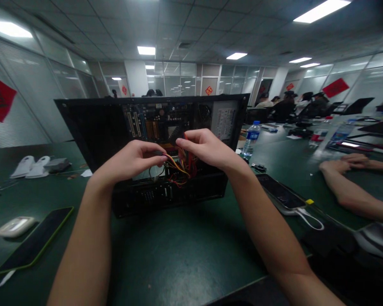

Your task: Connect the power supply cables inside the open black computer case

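Observation:
A black computer case stands on the table with its open side facing me. Inside it show a motherboard and, at the upper right, a power supply with a pale label. My left hand pinches a small dark cable connector with yellow and black wires running from it. My right hand is closed around red and orange power cables in front of the board. Loose wires hang in a tangle below both hands. The right fingertips partly cover what they grip.
The green table carries a phone with a green edge at left and another phone with a white cable at right. A water bottle stands beside the case. Another person's forearms rest at far right.

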Demonstrator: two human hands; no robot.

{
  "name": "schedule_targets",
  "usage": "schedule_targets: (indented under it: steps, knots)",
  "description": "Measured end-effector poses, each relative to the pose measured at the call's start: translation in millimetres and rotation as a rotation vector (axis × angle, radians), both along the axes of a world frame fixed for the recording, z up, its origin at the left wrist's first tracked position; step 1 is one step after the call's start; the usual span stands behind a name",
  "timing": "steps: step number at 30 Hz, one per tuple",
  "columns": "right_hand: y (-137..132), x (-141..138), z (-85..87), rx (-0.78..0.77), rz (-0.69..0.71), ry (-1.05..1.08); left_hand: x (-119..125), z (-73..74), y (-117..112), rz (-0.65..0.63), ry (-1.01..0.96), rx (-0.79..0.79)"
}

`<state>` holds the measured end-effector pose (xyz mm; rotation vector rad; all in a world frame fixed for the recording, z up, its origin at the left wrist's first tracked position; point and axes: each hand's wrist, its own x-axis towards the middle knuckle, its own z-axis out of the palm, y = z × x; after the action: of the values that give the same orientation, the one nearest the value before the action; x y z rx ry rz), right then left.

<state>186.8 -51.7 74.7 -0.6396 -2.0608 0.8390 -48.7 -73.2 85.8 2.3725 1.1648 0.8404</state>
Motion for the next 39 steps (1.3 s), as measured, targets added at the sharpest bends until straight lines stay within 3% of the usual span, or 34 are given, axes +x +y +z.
schedule_targets:
  steps: [7, 18, 39]
  knots:
    - [2.0, -0.9, -3.9, -0.059, 0.031, -0.057, 10.5, 1.5, -7.9, 0.080, 0.020, 0.170]
    - [2.3, -3.5, -4.7, -0.128, 0.068, 0.005, 11.9, 0.1, -5.0, 0.064, 0.054, 0.342]
    - [5.2, -10.1, -10.4, -0.096, 0.021, -0.026, 9.5, -0.7, -2.9, 0.068, 0.141, 0.360]
